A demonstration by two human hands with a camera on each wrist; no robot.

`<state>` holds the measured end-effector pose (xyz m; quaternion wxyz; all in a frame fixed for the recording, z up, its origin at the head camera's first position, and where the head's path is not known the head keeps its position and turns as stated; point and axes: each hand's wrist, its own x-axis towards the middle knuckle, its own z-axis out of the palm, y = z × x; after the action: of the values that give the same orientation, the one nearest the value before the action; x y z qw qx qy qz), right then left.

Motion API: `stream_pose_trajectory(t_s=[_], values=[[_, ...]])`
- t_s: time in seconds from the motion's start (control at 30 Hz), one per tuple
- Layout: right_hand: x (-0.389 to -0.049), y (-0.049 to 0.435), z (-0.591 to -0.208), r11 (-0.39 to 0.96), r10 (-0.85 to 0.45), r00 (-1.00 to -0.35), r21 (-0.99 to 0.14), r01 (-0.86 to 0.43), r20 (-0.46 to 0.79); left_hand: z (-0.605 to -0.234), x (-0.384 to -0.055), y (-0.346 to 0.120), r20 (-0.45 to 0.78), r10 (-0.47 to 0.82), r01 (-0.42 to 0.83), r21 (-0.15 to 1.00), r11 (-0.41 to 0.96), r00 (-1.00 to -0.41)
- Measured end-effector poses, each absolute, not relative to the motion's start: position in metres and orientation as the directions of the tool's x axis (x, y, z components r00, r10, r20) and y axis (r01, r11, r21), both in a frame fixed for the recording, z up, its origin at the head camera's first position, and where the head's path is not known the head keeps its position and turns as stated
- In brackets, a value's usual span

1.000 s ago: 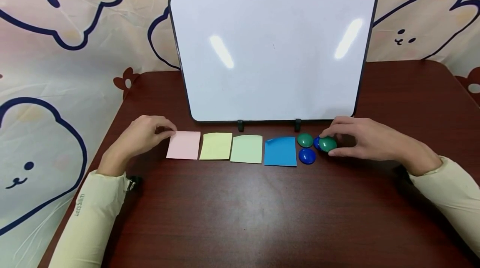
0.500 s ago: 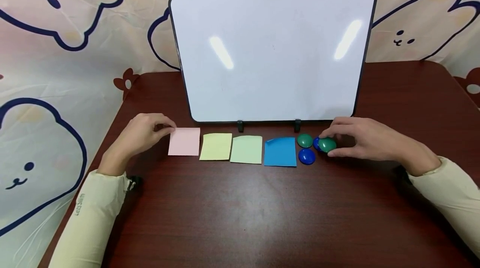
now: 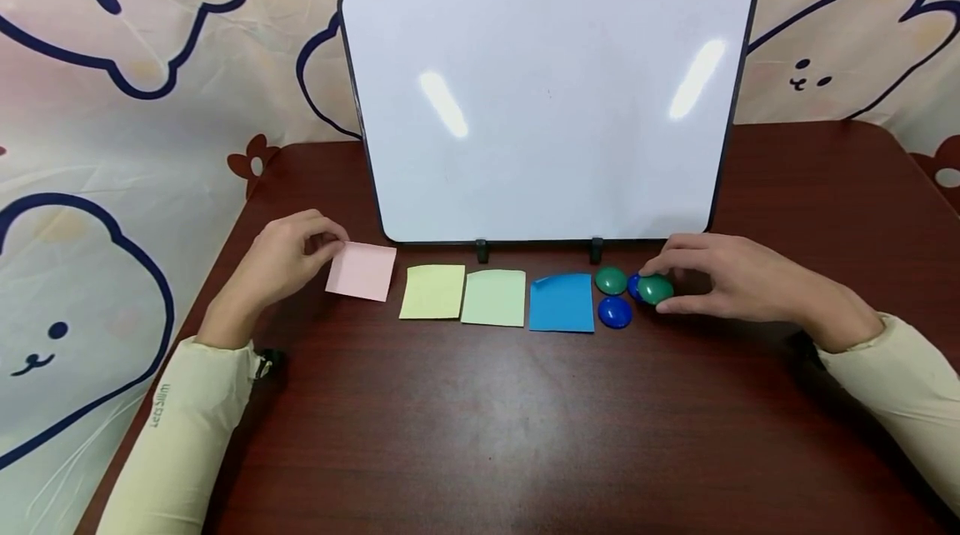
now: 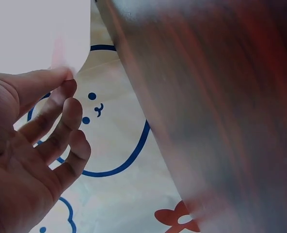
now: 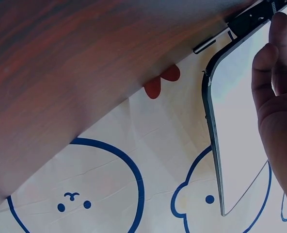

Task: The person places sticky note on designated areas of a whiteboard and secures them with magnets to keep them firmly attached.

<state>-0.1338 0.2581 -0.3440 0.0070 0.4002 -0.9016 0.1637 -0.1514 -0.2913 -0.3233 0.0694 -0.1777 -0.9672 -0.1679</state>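
Pink note (image 3: 362,272), at the row's left end, has shifted away from the yellow note (image 3: 432,292) and turned slightly. I see the left hand (image 3: 288,258) pinching its corner; the right hand (image 3: 712,278) is clamped on the outer green disc (image 3: 656,290). Beyond, the whiteboard (image 3: 555,118) stands on the surface (image 3: 495,418).

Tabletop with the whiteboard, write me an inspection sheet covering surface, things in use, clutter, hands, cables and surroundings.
Surface: dark, reddish-brown table with wood grain.
Job's things: pink note, askew; yellow note, pale green note and blue note in a row before the standing whiteboard; left green disc, near blue disc, partly hidden blue disc, right green disc.
Clutter: nothing seen.
Hands: left hand pinches the pink note's corner; right hand holds the right green disc.
Cables: nothing seen.
Surroundings: cartoon-printed wall covering behind and at left.
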Motion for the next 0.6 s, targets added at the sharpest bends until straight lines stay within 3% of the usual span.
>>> stream_pose_trajectory(t_s=[0.6], values=[[-0.1342, 0.2567, -0.3432, 0.626, -0.724, -0.674, -0.273, -0.73, 0.143, -0.3187, -0.1518, -0.2881, 0.215, 0.231, 0.302, 0.413, 0.859, -0.949]])
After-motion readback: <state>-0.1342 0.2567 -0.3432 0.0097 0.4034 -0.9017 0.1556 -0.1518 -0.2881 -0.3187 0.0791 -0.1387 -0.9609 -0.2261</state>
